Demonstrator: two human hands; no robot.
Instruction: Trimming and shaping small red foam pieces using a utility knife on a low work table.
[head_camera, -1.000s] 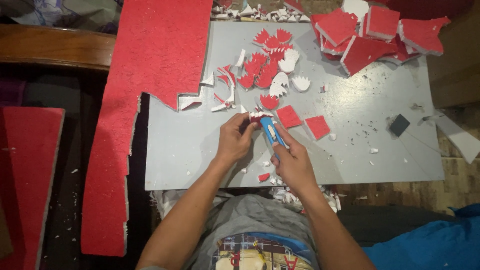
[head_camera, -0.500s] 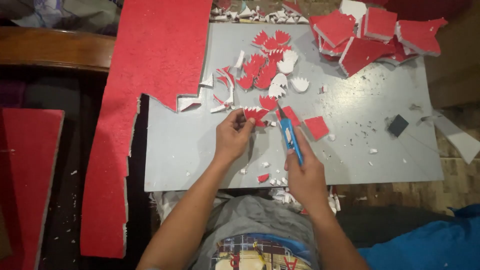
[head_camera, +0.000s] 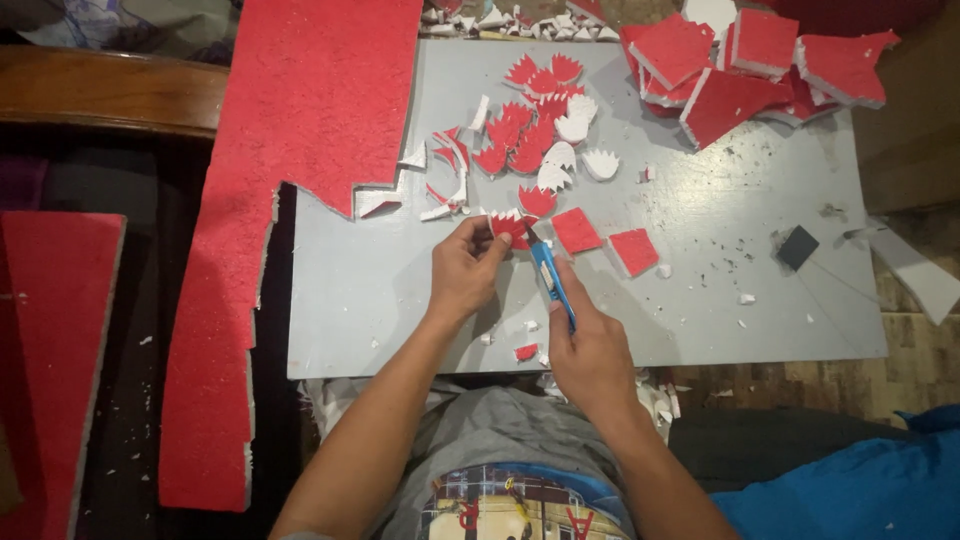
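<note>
On the grey board (head_camera: 700, 300) we pinched a red foam piece (head_camera: 512, 231) in our left hand (head_camera: 465, 270); beside that pinch, our right hand (head_camera: 590, 350) gripped a blue knife (head_camera: 552, 282).

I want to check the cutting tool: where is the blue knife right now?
In the head view the blue knife sits mid-table in the right hand, its tip at the small red foam piece pinched by the left hand.

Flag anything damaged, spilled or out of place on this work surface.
White crumbs and offcuts litter the grey board, and some have dropped over its near edge. The big red foam sheet has a ragged, jagged edge and hangs off the board's left side. Nothing else looks odd.
</note>
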